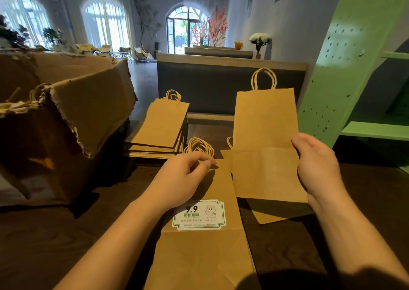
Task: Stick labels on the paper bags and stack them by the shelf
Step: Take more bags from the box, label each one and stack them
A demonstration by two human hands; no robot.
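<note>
A flat brown paper bag [203, 252] lies on the dark table in front of me, with a white and green label [199, 215] stuck on it. My left hand [183, 179] rests on its upper part, fingers curled near the twine handles [199, 145]. My right hand [316, 163] grips the right edge of a second flat paper bag [265, 143], held upright above the table with its plain side toward me and its handles up. Another bag [276, 215] lies under it on the table.
A stack of flat bags [161, 130] sits behind my left hand. A torn cardboard box [66, 121] fills the left. The green pegboard shelf [358, 72] rises at the right. A dark bench back [221, 83] stands behind the table.
</note>
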